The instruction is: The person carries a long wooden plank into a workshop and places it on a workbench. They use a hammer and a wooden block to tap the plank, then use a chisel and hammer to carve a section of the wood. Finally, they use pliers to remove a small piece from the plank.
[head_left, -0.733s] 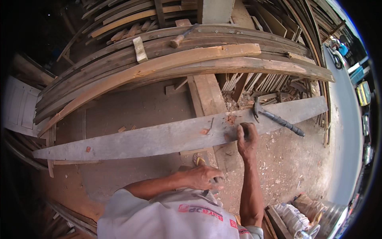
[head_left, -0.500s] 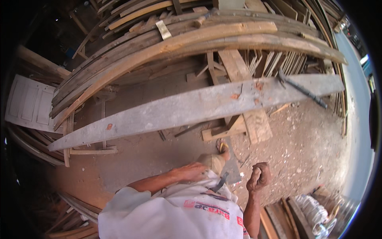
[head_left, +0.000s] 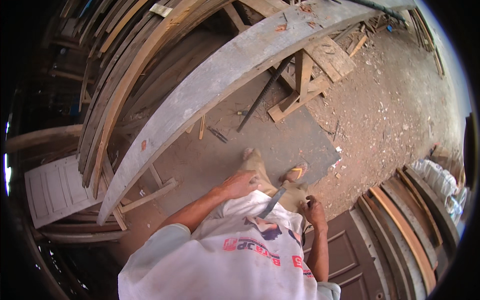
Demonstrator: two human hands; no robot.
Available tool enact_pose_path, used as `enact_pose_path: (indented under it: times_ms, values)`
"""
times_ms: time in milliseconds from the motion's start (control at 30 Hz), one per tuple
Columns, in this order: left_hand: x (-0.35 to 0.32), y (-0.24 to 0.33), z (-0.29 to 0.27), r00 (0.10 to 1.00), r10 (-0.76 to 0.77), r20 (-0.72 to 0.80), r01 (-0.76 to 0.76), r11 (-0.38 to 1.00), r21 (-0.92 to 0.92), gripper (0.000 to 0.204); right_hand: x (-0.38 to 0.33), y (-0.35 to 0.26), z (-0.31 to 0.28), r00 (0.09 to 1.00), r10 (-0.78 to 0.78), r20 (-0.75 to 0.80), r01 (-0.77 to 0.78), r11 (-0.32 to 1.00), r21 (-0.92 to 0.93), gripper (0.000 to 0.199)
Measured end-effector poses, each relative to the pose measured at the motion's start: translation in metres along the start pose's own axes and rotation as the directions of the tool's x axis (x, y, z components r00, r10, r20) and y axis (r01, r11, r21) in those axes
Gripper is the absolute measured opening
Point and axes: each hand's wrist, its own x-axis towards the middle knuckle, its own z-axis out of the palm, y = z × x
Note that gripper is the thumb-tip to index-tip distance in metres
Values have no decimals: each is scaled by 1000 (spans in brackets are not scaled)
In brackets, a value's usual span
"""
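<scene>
both hands have come off the plank [head_left: 215, 85] since earlier, now down at the waist. plank lies across a wood trestle [head_left: 305, 75], well apart from the hands, w/ stacked boards [head_left: 115, 65] behind it. brown door [head_left: 345, 250] on the ground by the right side. left hand [head_left: 240, 184] rests on the thigh, fingers loose, holding nothing. right hand [head_left: 313, 209] half curled, empty. dark tool [head_left: 271, 202] sticks up at the waist between them.

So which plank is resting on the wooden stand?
The big grey plank; it lies across the wooden stand, while the brown planks are stacked behind it.
</scene>
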Motion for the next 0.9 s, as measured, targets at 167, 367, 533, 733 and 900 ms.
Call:
enact_pose_path:
  times_ms: [167, 367, 533, 733, 900]
  values:
    - [79, -125, 11, 976, -206, 69, 215, 961, -173, 40, 24, -10, 56, 980, 166, -109, -133, 956, 260, 43]
    - [204, -414, 132, 799, -601, 40, 539, 684, -492, 39, 177, -47, 146, 953, 48, -299, -5, 990, 143, 39]
    - [262, -484, 141, 725, -686, 64, 608, 593, -529, 47, 277, -80, 270, 957, -243, -159, 259, 961, 92, 32]
    - [332, -648, 154, 552, -792, -261, 710, 610, -352, 80, 293, -45, 341, 860, -421, 288, 446, 895, -25, 21]
    - [367, -738, 149, 444, -871, -210, 711, 485, -510, 64, 311, -41, 317, 925, -334, 183, 359, 925, -122, 22]
